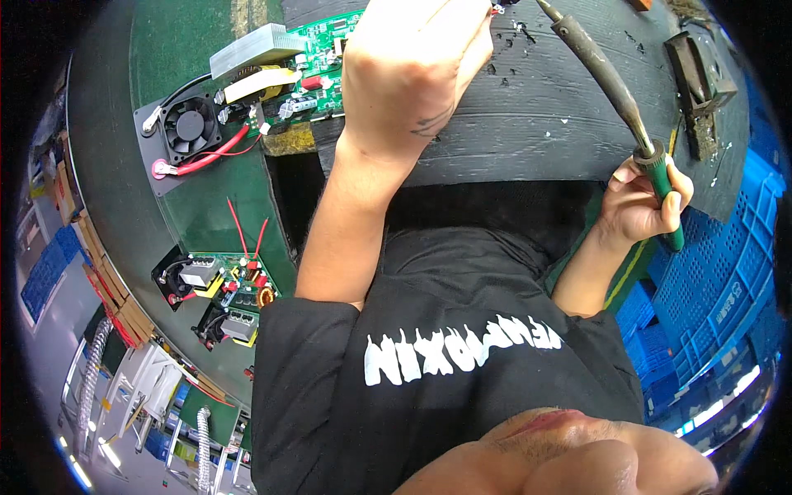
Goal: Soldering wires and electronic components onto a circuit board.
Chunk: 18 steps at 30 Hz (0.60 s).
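Observation:
My right hand is closed round the green handle of a soldering iron. The iron slants up and left, its tip near the top edge of the view. My left hand is closed, its fingertips at the top edge close to the tip. A small dark piece with a bit of red shows beside those fingertips; what they hold is mostly hidden. Left of that hand, and partly behind it, lies a green circuit board with a silver heat sink. A black fan on a plate connects to it by thick red and black wires.
Dark scraps lie on the black work surface. A worn metal holder stands at its right side. Blue plastic crates are stacked beyond it. More circuit boards with red wires lie at the left on the green surface.

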Motion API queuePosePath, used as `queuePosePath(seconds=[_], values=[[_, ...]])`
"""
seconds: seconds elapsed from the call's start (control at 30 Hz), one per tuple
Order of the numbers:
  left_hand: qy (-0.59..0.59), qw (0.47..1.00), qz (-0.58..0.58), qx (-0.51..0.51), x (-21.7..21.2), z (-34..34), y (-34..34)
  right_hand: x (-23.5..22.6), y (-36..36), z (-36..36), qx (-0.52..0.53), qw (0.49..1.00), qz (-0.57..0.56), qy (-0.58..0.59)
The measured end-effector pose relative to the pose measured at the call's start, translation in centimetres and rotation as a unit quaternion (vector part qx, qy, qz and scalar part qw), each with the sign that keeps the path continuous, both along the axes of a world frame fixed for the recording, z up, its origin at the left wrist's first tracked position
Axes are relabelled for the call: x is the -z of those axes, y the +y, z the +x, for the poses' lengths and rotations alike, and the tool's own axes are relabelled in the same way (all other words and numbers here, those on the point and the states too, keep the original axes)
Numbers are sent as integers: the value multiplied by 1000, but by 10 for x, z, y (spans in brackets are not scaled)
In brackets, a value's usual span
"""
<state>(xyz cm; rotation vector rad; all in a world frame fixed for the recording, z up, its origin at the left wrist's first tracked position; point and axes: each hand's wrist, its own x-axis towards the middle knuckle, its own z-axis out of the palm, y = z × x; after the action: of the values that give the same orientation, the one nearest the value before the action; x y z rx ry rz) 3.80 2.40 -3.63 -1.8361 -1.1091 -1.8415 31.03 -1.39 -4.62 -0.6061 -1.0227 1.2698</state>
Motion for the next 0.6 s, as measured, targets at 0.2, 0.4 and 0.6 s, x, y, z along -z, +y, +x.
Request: queuePosePath(seconds=[0.2, 0.4, 0.6], values=[[69, 995, -61, -33, -10, -10, -13, 6, 2, -4, -6, 1000, -2, 13], [232, 931, -276, -61, -65, -39, -46, 6, 4, 5, 26, 999, -21, 18], [293, 832, -422, -210, -96, -93, -102, 9, 2, 4, 2, 1000, -9, 20]])
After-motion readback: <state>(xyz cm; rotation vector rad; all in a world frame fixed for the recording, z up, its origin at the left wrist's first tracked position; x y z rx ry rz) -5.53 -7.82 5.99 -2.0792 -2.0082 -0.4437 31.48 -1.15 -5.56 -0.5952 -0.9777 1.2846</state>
